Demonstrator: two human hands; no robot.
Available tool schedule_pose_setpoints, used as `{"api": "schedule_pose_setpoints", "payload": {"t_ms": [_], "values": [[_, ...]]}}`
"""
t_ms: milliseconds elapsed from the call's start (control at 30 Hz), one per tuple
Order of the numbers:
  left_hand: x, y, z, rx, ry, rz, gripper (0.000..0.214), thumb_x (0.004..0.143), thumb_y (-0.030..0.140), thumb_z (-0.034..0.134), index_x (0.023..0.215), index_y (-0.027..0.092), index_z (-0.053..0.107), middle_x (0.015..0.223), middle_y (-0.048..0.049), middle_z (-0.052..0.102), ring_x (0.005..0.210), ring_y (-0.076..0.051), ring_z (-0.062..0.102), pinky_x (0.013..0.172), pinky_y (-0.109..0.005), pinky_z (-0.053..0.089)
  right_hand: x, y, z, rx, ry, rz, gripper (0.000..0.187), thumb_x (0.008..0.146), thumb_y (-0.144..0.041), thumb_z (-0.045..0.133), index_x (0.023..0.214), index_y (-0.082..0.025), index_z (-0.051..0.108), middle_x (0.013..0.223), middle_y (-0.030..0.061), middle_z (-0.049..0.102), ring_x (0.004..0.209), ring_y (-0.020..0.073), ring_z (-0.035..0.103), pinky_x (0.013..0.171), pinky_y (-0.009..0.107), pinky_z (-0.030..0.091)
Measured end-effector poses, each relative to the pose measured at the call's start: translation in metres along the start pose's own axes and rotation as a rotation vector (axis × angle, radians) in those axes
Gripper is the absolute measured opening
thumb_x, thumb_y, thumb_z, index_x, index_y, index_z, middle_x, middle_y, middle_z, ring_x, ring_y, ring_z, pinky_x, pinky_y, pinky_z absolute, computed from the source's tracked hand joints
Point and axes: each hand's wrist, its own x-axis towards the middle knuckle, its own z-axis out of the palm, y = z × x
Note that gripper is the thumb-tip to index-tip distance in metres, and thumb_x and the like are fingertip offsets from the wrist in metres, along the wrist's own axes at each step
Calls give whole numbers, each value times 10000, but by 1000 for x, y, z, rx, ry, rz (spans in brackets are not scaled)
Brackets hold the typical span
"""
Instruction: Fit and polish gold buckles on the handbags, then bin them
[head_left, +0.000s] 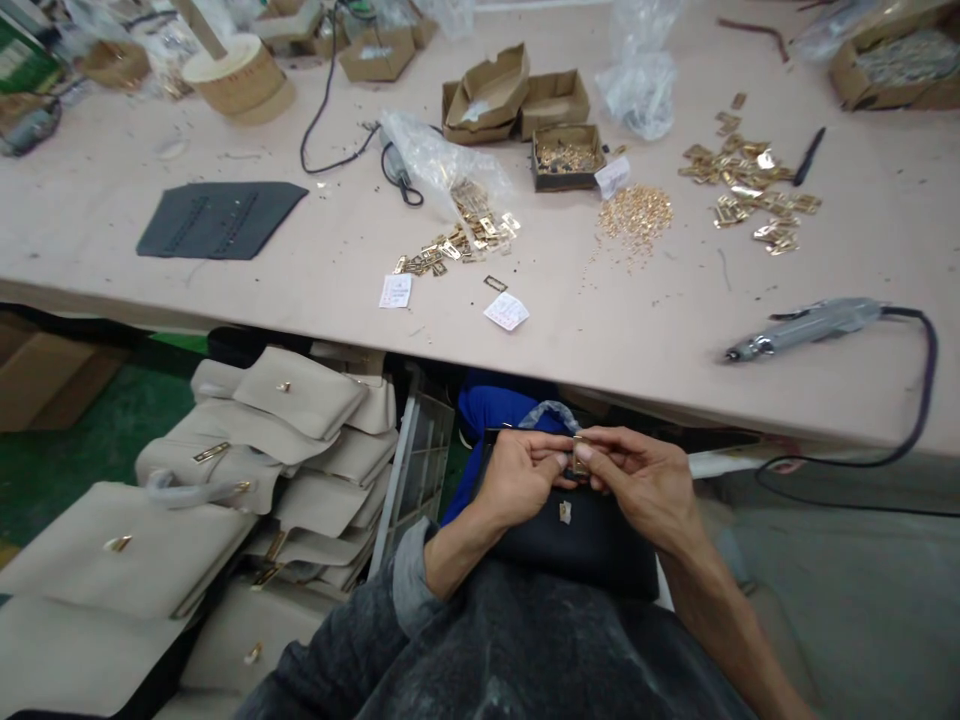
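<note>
Together, left hand [521, 482] and right hand [654, 488] pinch a gold fitting [579, 458]. Beyond these fingers [546, 441] spreads a pale table [600, 320]; leftward, beige bags [157, 575].

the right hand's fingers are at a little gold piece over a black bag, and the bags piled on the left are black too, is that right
Not quite: the piled bags on the left are beige, not black, as the head view shows. The right hand's fingers are indeed at a little gold piece over a black bag.
</note>
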Motion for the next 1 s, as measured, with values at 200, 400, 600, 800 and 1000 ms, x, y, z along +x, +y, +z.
{"api": "schedule_pose_setpoints", "payload": {"t_ms": [200, 400, 600, 800, 1000], "values": [[-1, 1, -3, 7, -44, 0, 348, 821, 263, 733, 1090, 52, 796, 923, -156, 799, 780, -249, 781, 759, -370, 663, -3, 2, 10, -69, 17, -85, 212, 844, -391, 818, 934, -200, 814, 887, 65, 688, 583, 128, 616, 466, 250, 518], [-2, -3, -2, -7, -21, -7, 384, 837, 274, 746, 1150, 52, 761, 874, -140, 792, 775, -252, 784, 774, -395, 667, -3, 8, 10, -58, 58, -13, 256, 830, -430, 824, 915, -189, 815, 758, 46, 665, 560, 146, 619, 477, 268, 536], [-2, -2, -1, -21, -41, -24, 368, 838, 287, 750, 1127, 59, 760, 875, -138, 792, 771, -243, 786, 761, -366, 661, -1, 11, 6, -137, 51, -84, 239, 844, -426, 809, 898, -194, 817, 791, 54, 676, 581, 133, 566, 476, 256, 447], [-3, 1, 2, -26, -64, -33, 445, 777, 245, 797, 1176, 63, 725, 826, -109, 790, 739, -237, 786, 754, -351, 657, 4, 18, 3, -117, 54, -34, 283, 803, -446, 846, 907, -185, 811, 761, 53, 671, 601, 147, 569, 507, 265, 457], [0, 0, 9, -96, 61, -40, 659, 702, 200, 811, 1326, 75, 637, 731, -63, 778, 642, -233, 769, 660, -334, 659, 4, 17, 5, -192, 46, -225, 137, 918, -322, 734, 976, -210, 787, 897, 68, 664, 767, 177, 641, 633, 291, 533]]}}
